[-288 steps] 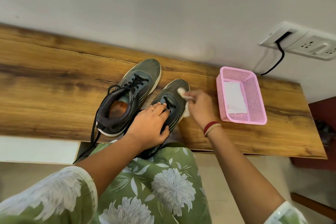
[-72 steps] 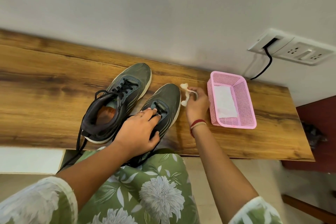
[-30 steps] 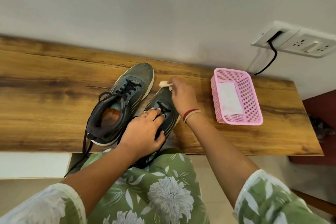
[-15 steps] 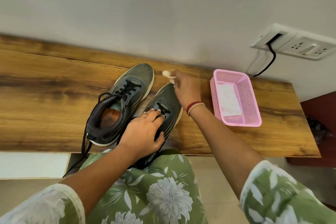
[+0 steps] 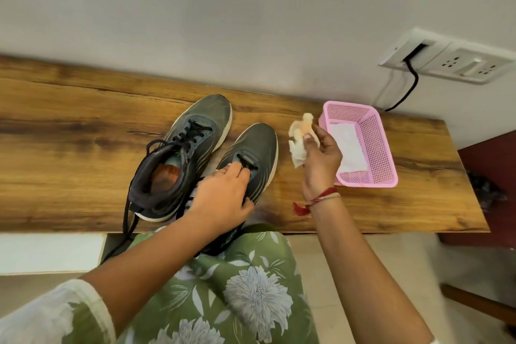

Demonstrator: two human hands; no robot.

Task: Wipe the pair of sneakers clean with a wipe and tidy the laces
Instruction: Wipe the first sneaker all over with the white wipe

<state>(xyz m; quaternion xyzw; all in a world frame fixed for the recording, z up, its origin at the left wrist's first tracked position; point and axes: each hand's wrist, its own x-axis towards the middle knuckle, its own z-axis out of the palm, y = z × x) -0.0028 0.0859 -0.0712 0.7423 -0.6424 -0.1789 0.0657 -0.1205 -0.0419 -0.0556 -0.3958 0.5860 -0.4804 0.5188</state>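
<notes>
Grey sneakers [image 5: 206, 112] sitting side by side on wooden bench [image 5: 69, 134]. I'm seeing left hand [image 5: 223, 198] gripping the nearer sneaker [image 5: 257, 142], right hand [image 5: 321, 159] pinching crumpled wipe [image 5: 298, 137] aloft just beside pink basket [image 5: 388, 153].

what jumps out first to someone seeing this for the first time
A pair of dark grey sneakers sits mid-way along the wooden bench, the left hand gripping the right sneaker. Beside them the right hand holds up a crumpled, stained wipe, clear of the shoes. Further right stands a pink basket with a white sheet inside.
</notes>
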